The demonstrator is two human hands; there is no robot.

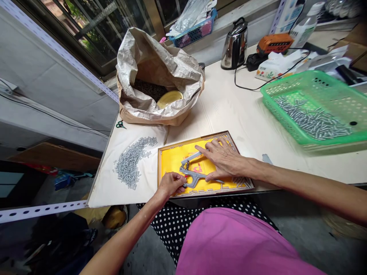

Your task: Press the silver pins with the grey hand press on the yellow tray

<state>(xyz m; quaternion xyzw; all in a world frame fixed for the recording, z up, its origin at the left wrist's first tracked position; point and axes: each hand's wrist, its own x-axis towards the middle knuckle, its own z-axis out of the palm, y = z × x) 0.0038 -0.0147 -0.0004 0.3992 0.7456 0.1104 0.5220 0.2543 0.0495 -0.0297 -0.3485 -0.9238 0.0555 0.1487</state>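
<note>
A grey spring-loaded hand press, shaped like pliers (pixel 196 178), lies over a shallow tray (pixel 159 160) with a yellow bottom, its two handles spread apart. My right hand (pixel 225 158) spans those handles, thumb on the lower one and index finger along the upper one. At the tool's head, beside a small red part, my left hand (pixel 172 183) is closed in a pinch; what sits between its fingertips is too small to make out. Small metal pins (pixel 242 181) lie along the tray's edges and in its corners.
A pile of small metal pins (pixel 130 162) rests on white cloth at left. Behind stands an open woven sack (pixel 126 68) with dark pieces and a yellow bowl (pixel 169 98). A green basket (pixel 286 126) holding metal pieces, a kettle (pixel 233 46) and scissors (pixel 120 124) are around.
</note>
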